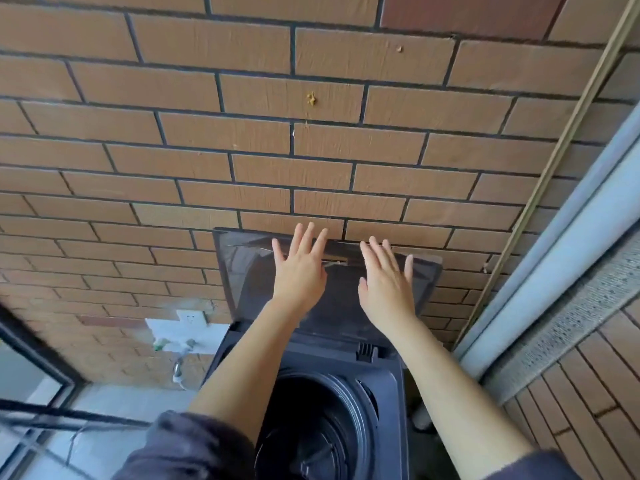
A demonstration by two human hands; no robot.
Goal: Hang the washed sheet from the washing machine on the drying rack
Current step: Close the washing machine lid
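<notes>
Brick wall (pixel 311 150) in tan courses with dark joints fills the view beyond both hands. Just in front of it, behind the palms, the dark lid (pixel 239 268) of a top-loading washing machine (pixel 325 351) stands raised. The left hand (pixel 299 271) is open, fingers straight and spread, lying flat over the lid's upper middle, with its fingertips reaching past the lid's top edge onto the brick behind. The right hand (pixel 388 282) is just beside it, apart from it, equally open and spread, its fingertips level with the lid's top edge. Neither hand grips anything; whether the palms actually touch the lid cannot be told. Below the wrists and between the two bare forearms, the round drum (pixel 311 420) opens upward, dark inside, and what it holds cannot be made out. Left of the left forearm a white socket (pixel 191 318) sits on the wall. Right of the right hand a pale pipe (pixel 561 251) runs diagonally. Dark sleeves (pixel 187 448) are pushed up near the elbows.
</notes>
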